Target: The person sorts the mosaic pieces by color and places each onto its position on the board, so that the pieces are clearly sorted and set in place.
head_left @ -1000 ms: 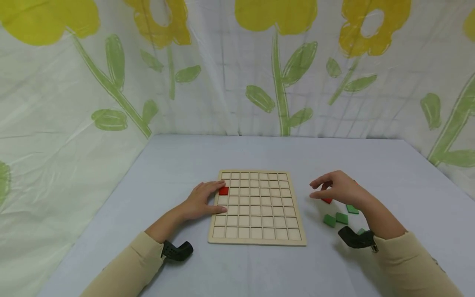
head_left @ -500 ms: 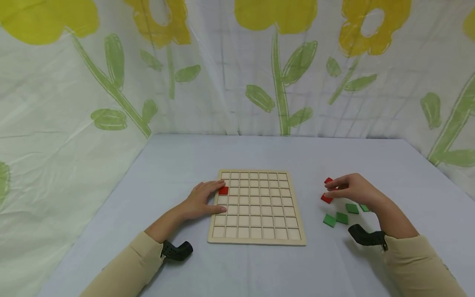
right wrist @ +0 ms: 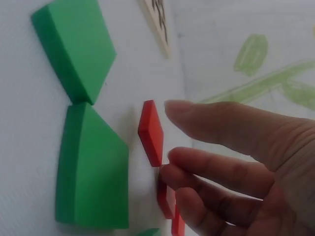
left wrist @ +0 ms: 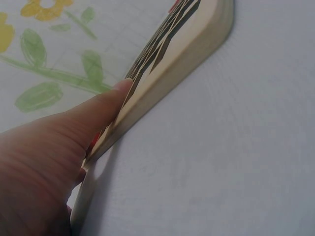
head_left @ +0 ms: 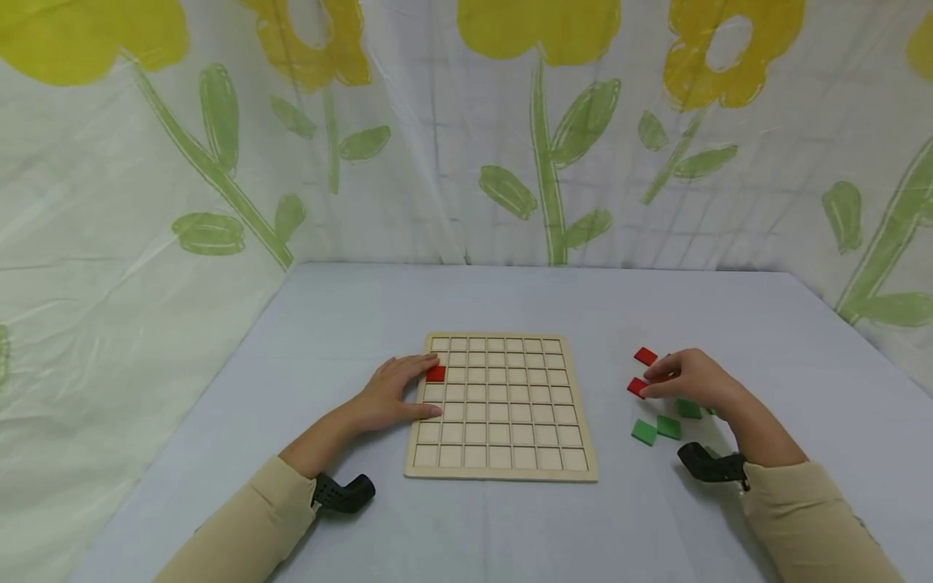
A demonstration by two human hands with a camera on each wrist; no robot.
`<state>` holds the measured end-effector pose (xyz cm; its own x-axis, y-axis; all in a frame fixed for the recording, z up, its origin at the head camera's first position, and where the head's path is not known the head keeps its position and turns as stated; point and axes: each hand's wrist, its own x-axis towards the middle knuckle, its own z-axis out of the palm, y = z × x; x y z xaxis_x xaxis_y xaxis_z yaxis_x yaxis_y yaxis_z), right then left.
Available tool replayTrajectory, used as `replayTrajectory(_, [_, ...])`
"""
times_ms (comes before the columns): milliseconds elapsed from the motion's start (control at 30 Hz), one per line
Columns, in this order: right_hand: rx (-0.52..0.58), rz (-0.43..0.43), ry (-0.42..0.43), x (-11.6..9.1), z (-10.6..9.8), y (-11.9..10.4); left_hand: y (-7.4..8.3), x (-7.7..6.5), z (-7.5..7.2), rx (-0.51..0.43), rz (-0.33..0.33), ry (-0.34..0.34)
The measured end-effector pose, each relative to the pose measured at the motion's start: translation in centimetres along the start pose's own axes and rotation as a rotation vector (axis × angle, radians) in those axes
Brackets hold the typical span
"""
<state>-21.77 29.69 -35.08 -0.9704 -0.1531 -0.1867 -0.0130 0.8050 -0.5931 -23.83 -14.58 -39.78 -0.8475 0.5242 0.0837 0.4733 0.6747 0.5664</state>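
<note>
My left hand (head_left: 394, 394) rests on the left edge of a square-grid wooden board (head_left: 503, 475), thumb and fingers spread over the rim. A red tile (head_left: 435, 374) sits in a cell of the leftmost column, beside those fingertips. In the left wrist view the thumb (left wrist: 106, 105) lies on top of the board's edge. Over the loose tiles at right hovers my right hand (head_left: 696, 380), fingers bent. The right wrist view shows a gap between thumb and fingers, near a loose red tile (right wrist: 151, 133); nothing is held. More red tiles are partly hidden behind the fingers.
Several green tiles (head_left: 644, 431) lie on the white table (head_left: 364, 308), nearer than the red ones; some are partly covered by the right hand and wrist. Another red tile (head_left: 645, 356) lies farther back. A flower-printed curtain (head_left: 437, 162) hangs behind the table.
My right hand has moved to the right, away from the board, and lowered toward the red tiles. The left hand stays on the board.
</note>
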Motion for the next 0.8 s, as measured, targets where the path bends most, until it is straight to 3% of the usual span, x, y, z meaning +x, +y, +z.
replayTrajectory(433, [-0.115,-0.029,0.053,-0.01,0.79,-0.51,-0.02,-0.17,0.02,-0.014,-0.003,0.002])
replayTrajectory(800, [-0.122,-0.041,0.057,0.02,0.85,-0.29,0.18,-0.12,0.04,-0.009,-0.005,0.002])
